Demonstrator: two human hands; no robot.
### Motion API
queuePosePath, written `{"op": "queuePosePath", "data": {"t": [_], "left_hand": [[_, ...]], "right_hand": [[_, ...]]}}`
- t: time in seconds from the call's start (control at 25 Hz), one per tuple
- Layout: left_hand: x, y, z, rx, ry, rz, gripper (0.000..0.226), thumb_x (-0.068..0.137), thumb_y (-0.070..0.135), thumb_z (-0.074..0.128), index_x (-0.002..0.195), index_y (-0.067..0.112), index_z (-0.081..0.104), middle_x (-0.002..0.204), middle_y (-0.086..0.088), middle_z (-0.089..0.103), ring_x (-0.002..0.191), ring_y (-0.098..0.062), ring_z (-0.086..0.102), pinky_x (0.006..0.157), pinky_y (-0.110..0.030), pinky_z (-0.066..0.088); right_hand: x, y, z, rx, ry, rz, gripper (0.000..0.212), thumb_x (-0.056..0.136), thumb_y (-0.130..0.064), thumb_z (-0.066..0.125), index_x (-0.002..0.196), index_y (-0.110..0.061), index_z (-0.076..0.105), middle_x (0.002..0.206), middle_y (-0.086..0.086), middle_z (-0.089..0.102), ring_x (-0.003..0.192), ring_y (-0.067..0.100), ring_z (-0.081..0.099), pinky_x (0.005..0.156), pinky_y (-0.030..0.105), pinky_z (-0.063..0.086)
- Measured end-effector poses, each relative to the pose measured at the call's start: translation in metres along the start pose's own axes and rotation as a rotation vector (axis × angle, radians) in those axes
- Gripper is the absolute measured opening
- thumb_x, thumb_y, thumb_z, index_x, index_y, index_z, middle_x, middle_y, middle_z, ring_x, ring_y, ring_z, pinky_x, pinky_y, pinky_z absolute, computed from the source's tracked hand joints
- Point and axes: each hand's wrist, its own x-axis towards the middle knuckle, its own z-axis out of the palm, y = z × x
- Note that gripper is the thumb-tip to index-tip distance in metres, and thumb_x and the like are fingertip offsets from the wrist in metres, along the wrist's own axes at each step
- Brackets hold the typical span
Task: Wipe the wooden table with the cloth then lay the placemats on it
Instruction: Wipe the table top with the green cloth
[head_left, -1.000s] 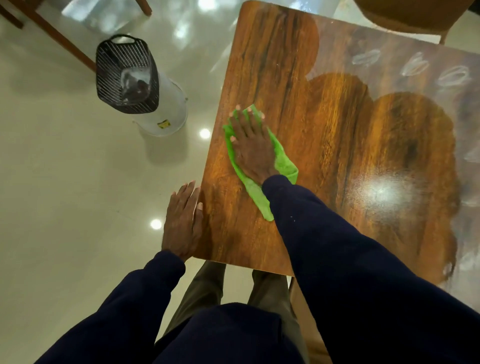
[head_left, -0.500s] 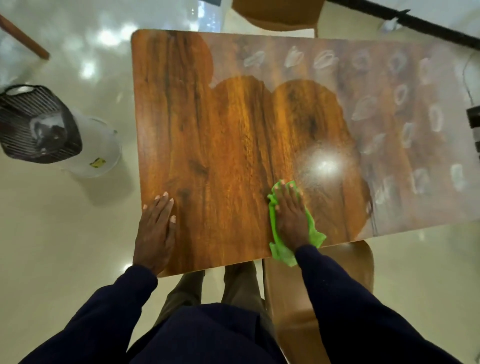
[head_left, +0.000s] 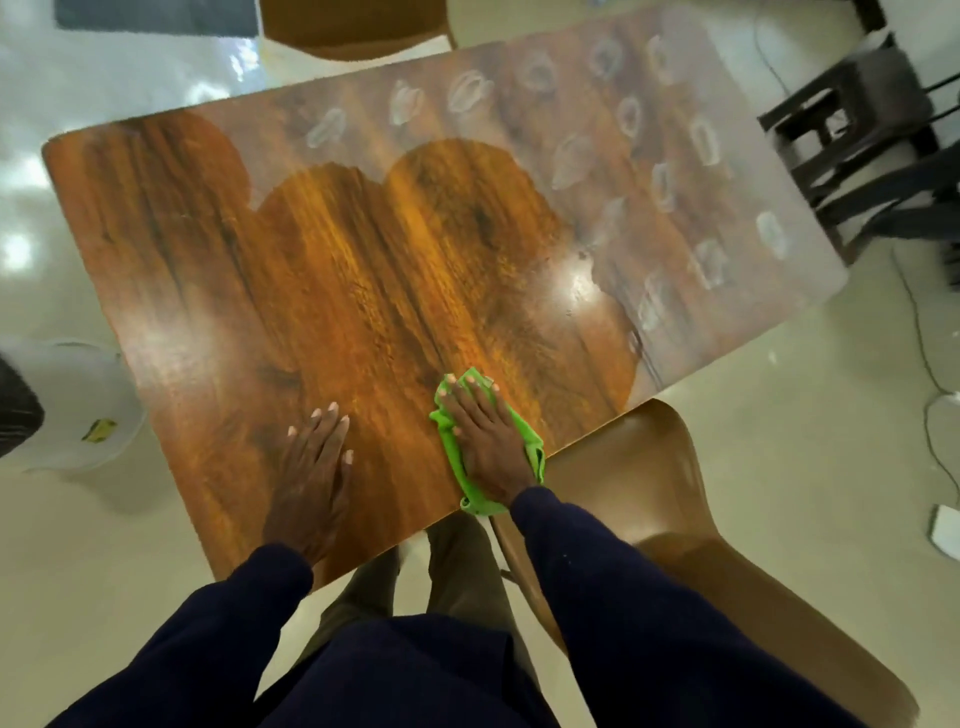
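The wooden table fills the middle of the head view. Its near and left parts shine dark and clean; the far and right parts are dull with a whitish film and several oval smear marks. My right hand presses flat on a green cloth at the table's near edge. My left hand lies flat on the bare wood to the left of it, fingers spread, holding nothing. No placemats are in view.
A brown chair stands just right of my legs, under the near edge. Another chair is at the far side. A white bin sits on the floor at left. Dark furniture and cables are at right.
My right hand swept the cloth from the table's left edge to the middle of the near edge. My left hand moved from the table's edge onto the top. The view shifted right.
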Motion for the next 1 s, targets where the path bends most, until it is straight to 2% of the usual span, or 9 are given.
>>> {"op": "queuePosePath", "data": {"t": [0.16, 0.28, 0.36, 0.52, 0.64, 0.72, 0.8, 0.92, 1.0], "left_hand": [[0.029, 0.011, 0.010, 0.046, -0.020, 0.143, 0.060, 0.114, 0.042, 0.021, 0.153, 0.004, 0.047, 0.165, -0.016, 0.039, 0.155, -0.036, 0.034, 0.133, -0.044, 0.007], [0.052, 0.022, 0.021, 0.046, -0.020, 0.213, 0.060, 0.115, 0.042, 0.021, 0.152, 0.003, 0.048, 0.164, -0.018, 0.041, 0.154, -0.038, 0.035, 0.133, -0.044, 0.007], [0.067, 0.037, 0.029, 0.041, -0.029, 0.217, 0.055, 0.113, 0.036, 0.028, 0.153, 0.004, 0.047, 0.165, -0.016, 0.039, 0.156, -0.035, 0.033, 0.131, -0.054, 0.016], [0.097, 0.071, 0.046, 0.019, -0.066, 0.225, 0.053, 0.111, 0.032, 0.032, 0.156, 0.006, 0.045, 0.167, -0.013, 0.036, 0.158, -0.031, 0.029, 0.130, -0.056, 0.018], [0.114, 0.095, 0.061, 0.012, -0.102, 0.231, 0.052, 0.112, 0.030, 0.031, 0.156, 0.007, 0.044, 0.168, -0.012, 0.036, 0.159, -0.027, 0.026, 0.133, -0.043, 0.008], [0.124, 0.108, 0.070, 0.011, -0.112, 0.238, 0.052, 0.111, 0.029, 0.032, 0.156, 0.006, 0.044, 0.167, -0.012, 0.036, 0.159, -0.026, 0.025, 0.133, -0.036, 0.002], [0.136, 0.117, 0.079, 0.005, -0.143, 0.237, 0.054, 0.111, 0.032, 0.030, 0.156, 0.006, 0.044, 0.168, -0.012, 0.035, 0.160, -0.025, 0.023, 0.133, -0.037, 0.002], [0.155, 0.131, 0.091, 0.007, -0.179, 0.226, 0.058, 0.112, 0.037, 0.025, 0.158, 0.007, 0.041, 0.170, -0.010, 0.031, 0.161, -0.024, 0.020, 0.133, -0.039, 0.001], [0.173, 0.141, 0.101, 0.023, -0.145, 0.221, 0.057, 0.112, 0.035, 0.026, 0.158, 0.005, 0.042, 0.170, -0.012, 0.032, 0.160, -0.026, 0.021, 0.133, -0.036, -0.001]], "right_hand": [[-0.014, 0.071, -0.021, 0.014, 0.190, 0.425, 0.060, 0.114, -0.043, 0.007, 0.169, -0.021, 0.019, 0.177, 0.004, 0.013, 0.165, 0.025, 0.004, 0.133, 0.055, 0.006], [0.018, 0.127, -0.041, -0.001, 0.279, 0.596, 0.061, 0.113, -0.042, 0.010, 0.168, -0.019, 0.021, 0.177, 0.006, 0.017, 0.165, 0.027, 0.007, 0.132, 0.056, 0.008], [0.046, 0.153, -0.051, 0.018, 0.312, 0.677, 0.062, 0.112, -0.041, 0.011, 0.167, -0.016, 0.025, 0.176, 0.007, 0.019, 0.164, 0.028, 0.009, 0.131, 0.058, 0.012], [0.060, 0.158, -0.054, -0.003, 0.318, 0.614, 0.061, 0.112, -0.040, 0.020, 0.167, -0.015, 0.024, 0.176, 0.008, 0.018, 0.164, 0.030, 0.007, 0.132, 0.057, 0.006], [0.026, 0.143, -0.046, 0.000, 0.234, 0.363, 0.058, 0.114, -0.038, 0.025, 0.169, -0.019, 0.021, 0.177, 0.005, 0.015, 0.165, 0.027, 0.003, 0.132, 0.058, 0.005], [0.005, 0.148, -0.045, 0.003, 0.196, 0.272, 0.057, 0.114, -0.037, 0.023, 0.169, -0.021, 0.019, 0.177, 0.003, 0.015, 0.165, 0.025, 0.002, 0.132, 0.059, 0.006], [-0.005, 0.173, -0.052, 0.002, 0.235, 0.364, 0.056, 0.115, -0.035, 0.025, 0.169, -0.022, 0.019, 0.177, 0.002, 0.015, 0.165, 0.024, 0.003, 0.132, 0.057, 0.006], [0.005, 0.232, -0.075, -0.044, 0.357, 0.637, 0.056, 0.114, -0.032, 0.028, 0.169, -0.019, 0.021, 0.177, 0.003, 0.015, 0.165, 0.026, 0.004, 0.132, 0.056, 0.009], [0.023, 0.268, -0.089, -0.068, 0.382, 0.741, 0.057, 0.113, -0.032, 0.028, 0.168, -0.017, 0.022, 0.177, 0.006, 0.015, 0.165, 0.030, 0.007, 0.130, 0.058, 0.012]]}}
